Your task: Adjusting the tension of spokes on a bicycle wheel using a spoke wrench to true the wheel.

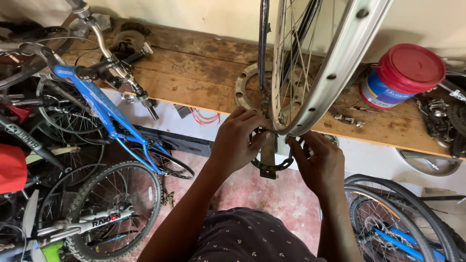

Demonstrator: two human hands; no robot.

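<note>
Bare silver metal wheel rim [335, 63] w/ spokes stands upright over wooden worktop [194, 73]; left hand [238, 143] & right hand [318, 162] pinch its bottom edge, both grips closed on rim.

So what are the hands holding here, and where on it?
Both hands are at the bottom of the bare wheel rim: the left hand and the right hand pinch at its lowest edge, by the spokes.

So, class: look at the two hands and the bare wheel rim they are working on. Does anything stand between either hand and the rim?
Nothing visible does. The left hand and right hand both reach the lowest part of the silver wheel rim, fingers at its edge. The chainring hangs just below, between the hands, not blocking them.
</note>
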